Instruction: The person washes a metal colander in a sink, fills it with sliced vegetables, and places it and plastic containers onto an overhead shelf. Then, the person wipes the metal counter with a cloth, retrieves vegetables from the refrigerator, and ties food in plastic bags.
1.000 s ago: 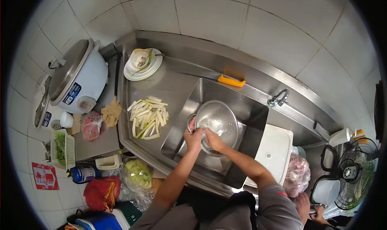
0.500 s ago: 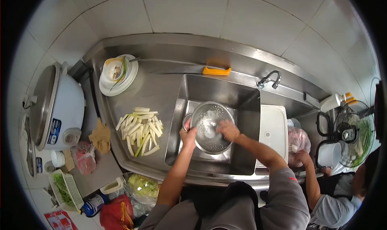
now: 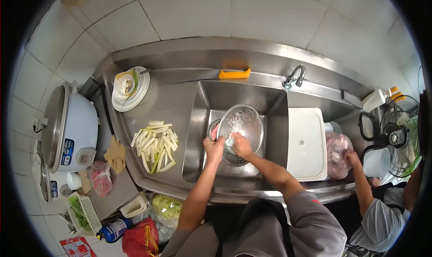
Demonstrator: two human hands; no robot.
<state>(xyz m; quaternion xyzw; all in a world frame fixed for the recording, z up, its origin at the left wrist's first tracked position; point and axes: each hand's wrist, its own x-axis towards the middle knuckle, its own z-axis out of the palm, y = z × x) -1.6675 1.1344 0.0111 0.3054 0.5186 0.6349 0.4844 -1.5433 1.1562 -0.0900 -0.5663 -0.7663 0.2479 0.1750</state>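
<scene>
My left hand grips a metal colander at its left side, by the loop handle and rim. The colander is tilted inside the sink basin, with whitish suds on its inner wall. Within the bowl, my right hand is closed and pressed to the inner surface. Something pale shows at its fingertips, but I cannot tell whether it is foam or a pad. A pile of cut pale-green stalks lies on the steel counter left of the basin.
Behind the basin lie an orange-handled knife and a faucet. A white lid or board borders it on the right. Stacked dishes stand at the back left. Another person's hand touches a bag of meat.
The colander has tipped further, its bowl now slanting. My right hand has moved left and down inside it, closer to my left hand. The view has shifted slightly.
</scene>
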